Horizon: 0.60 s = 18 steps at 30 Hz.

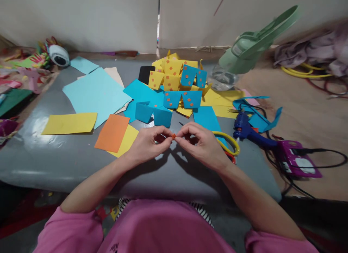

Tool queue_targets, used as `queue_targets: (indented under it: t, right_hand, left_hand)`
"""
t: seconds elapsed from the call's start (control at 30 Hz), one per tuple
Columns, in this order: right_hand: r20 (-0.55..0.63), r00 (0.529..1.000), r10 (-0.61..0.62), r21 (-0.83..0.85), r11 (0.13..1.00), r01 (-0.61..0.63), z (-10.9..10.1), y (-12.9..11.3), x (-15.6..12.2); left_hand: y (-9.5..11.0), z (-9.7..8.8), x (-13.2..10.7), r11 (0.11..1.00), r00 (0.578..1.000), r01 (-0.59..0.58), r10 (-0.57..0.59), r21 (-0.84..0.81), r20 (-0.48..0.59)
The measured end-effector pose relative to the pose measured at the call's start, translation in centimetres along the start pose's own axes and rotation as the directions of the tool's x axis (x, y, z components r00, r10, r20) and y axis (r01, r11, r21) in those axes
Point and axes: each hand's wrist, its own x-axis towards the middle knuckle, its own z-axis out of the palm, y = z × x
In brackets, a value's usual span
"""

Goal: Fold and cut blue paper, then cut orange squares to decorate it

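Note:
Between my fingertips, above the grey table, is a tiny orange paper piece. My left hand pinches it from the left and my right hand pinches it from the right. Just beyond my hands stands a plain blue folded paper glasses shape. Behind it are blue paper glasses with orange squares on them, and a pile of yellow paper glasses with similar orange squares. Scissors with yellow and red handles lie beside my right hand, partly hidden by it.
Light blue sheets, a yellow strip and an orange sheet lie on the left. At right are a blue glue gun, a purple power strip with cables and a green-topped bottle. A white round device sits back left.

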Motion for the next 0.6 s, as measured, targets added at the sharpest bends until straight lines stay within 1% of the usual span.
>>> queue_targets:
  t: [0.2,0.3,0.4,0.5,0.6]
  right_hand:
    - [0.024,1.0,-0.011,0.02,1.0,0.011,0.13,0.13,-0.01]
    - [0.009,1.0,-0.003,0.02,1.0,0.002,0.2,0.24,-0.05]
    - [-0.013,1.0,0.029,0.014,1.0,-0.028,0.25,0.28,-0.08]
    - [0.004,0.997,0.071,0.016,0.997,-0.071,0.25,0.21,-0.12]
    - [0.014,0.997,0.082,0.028,0.996,-0.082,0.21,0.11,-0.13]
  left_hand:
    - [0.04,0.12,-0.08,0.999,1.0,-0.019,0.019,0.034,-0.003]
    - [0.02,0.11,-0.04,0.999,1.0,-0.019,0.02,0.046,-0.018]
    - [0.01,0.06,-0.08,0.999,0.999,-0.016,0.017,0.039,-0.034]
    - [0.0,0.07,-0.16,0.999,0.998,-0.035,0.037,0.034,-0.047]
    - [0.03,0.11,-0.21,0.999,0.998,-0.04,0.042,0.035,-0.046]
